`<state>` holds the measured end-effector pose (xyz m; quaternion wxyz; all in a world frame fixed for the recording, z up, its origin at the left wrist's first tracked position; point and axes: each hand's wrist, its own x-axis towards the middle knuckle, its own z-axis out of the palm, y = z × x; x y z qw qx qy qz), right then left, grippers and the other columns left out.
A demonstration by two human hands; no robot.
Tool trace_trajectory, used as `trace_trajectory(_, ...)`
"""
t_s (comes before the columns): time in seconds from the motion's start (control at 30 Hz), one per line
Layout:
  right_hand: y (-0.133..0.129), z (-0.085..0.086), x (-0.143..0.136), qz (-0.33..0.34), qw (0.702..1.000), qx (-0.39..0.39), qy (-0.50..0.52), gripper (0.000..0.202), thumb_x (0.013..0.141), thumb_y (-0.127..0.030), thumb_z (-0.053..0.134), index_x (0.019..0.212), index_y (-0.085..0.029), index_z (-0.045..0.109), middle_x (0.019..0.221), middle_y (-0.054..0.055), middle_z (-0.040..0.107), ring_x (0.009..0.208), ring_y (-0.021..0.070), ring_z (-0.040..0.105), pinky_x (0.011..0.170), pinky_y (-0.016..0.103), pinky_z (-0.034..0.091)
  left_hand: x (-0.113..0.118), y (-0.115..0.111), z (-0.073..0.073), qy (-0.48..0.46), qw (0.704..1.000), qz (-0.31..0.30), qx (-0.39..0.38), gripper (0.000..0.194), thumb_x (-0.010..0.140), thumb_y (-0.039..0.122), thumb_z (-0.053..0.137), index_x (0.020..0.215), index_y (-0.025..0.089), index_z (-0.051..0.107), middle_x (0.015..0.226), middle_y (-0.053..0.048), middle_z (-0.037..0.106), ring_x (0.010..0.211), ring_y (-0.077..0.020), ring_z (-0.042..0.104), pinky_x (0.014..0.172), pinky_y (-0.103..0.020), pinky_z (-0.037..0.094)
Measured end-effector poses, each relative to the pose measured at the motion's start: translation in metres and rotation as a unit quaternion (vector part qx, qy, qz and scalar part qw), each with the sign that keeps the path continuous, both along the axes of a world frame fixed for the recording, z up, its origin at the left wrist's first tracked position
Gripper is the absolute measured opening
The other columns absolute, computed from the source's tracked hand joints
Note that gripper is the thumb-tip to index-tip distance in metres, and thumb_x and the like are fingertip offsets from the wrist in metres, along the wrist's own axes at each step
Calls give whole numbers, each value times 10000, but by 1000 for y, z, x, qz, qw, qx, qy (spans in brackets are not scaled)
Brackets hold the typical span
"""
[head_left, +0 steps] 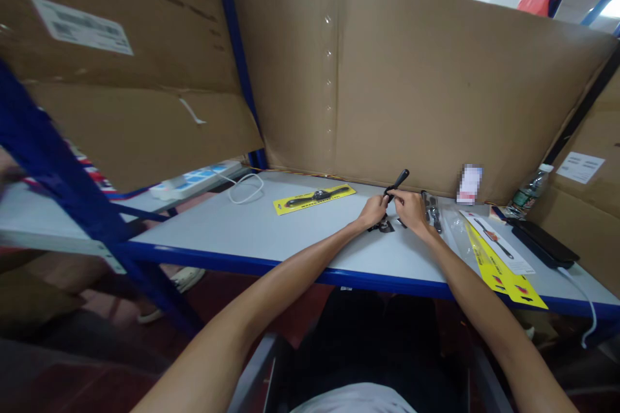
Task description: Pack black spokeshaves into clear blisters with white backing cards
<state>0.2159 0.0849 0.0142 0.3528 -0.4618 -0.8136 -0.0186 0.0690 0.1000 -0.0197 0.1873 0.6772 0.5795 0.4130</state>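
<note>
Near the back of the grey table (217, 226), my left hand (372, 211) is closed around a black-handled tool (400, 179), whose handle points up and to the right. My right hand (409, 208) meets it from the right, fingers closed on the same tool. Its lower part is hidden by my hands. Small black pieces (386, 226) lie on the table just below my hands. Beside my right hand are dark parts in clear bags (433, 213). To the left, a similar black tool (320, 195) rests on a yellow card (285, 206).
On the right are yellow cards (520, 289), a printed white sheet (513, 259), a black case (545, 242) with a white cable, a bottle (530, 190) and a blurred upright object (469, 184). Cardboard (436, 77) walls the back. A power strip (194, 182) sits left.
</note>
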Motion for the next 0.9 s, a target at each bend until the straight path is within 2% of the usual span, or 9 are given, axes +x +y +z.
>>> trace_trajectory(0.13, 0, 0, -1, -22, 1000, -1, -10, 384, 923, -135, 505, 1092, -288, 814, 1102, 45, 799, 1004, 226, 747, 867, 284, 516, 0, 0, 0, 1, 1000, 2, 0, 413, 1023, 347, 383, 709, 185, 598, 692, -68, 672, 752, -213, 679, 714, -278, 505)
trace_trajectory(0.3, 0, 2, -1, -65, 998, -9, -5, 387, 945, -163, 511, 1217, -253, 773, 1113, 84, 793, 1000, 255, 751, 858, 310, 519, 1, 1, -1, 5, 1000, 4, 0, 405, 1024, 313, 377, 702, 184, 585, 696, -65, 668, 756, -207, 674, 722, -276, 489)
trace_trajectory(0.4, 0, 2, 0, -43, 999, -2, 5, 410, 941, -153, 505, 1240, -269, 761, 1121, 62, 793, 1011, 237, 749, 866, 296, 518, 0, 1, -1, 5, 1000, 1, 1, 405, 1026, 313, 373, 702, 186, 581, 690, -59, 662, 746, -204, 668, 725, -277, 485)
trace_trajectory(0.5, -1, 2, 0, -6, 1000, 3, 7, 408, 929, -132, 502, 1175, -286, 788, 1141, 35, 789, 1044, 218, 742, 881, 277, 517, 0, 0, -1, 4, 1000, -2, 4, 401, 1021, 303, 379, 687, 191, 570, 681, -54, 657, 737, -205, 667, 729, -280, 483)
trace_trajectory(0.63, -2, 2, -1, -25, 1000, -6, -11, 381, 931, -140, 506, 1100, -283, 815, 1107, 49, 797, 1021, 233, 749, 869, 290, 520, -1, 1, -1, 3, 1000, -4, 5, 399, 1021, 306, 383, 681, 194, 561, 680, -56, 651, 742, -211, 668, 728, -283, 480)
trace_trajectory(0.77, -4, 5, -1, -67, 997, -24, -16, 375, 951, -177, 506, 1176, -273, 791, 1144, 70, 786, 1037, 235, 743, 888, 294, 516, 0, 2, -2, 2, 1000, -2, 0, 398, 1026, 306, 378, 687, 194, 552, 685, -58, 651, 732, -206, 666, 718, -277, 476)
trace_trajectory(0.9, -5, 6, 0, -70, 997, -33, -21, 412, 959, -182, 496, 1279, -264, 741, 1166, 70, 781, 1055, 222, 736, 921, 284, 504, 0, 3, -3, 1, 1000, 0, -4, 402, 1030, 309, 374, 696, 187, 561, 693, -59, 657, 733, -202, 671, 720, -275, 481)
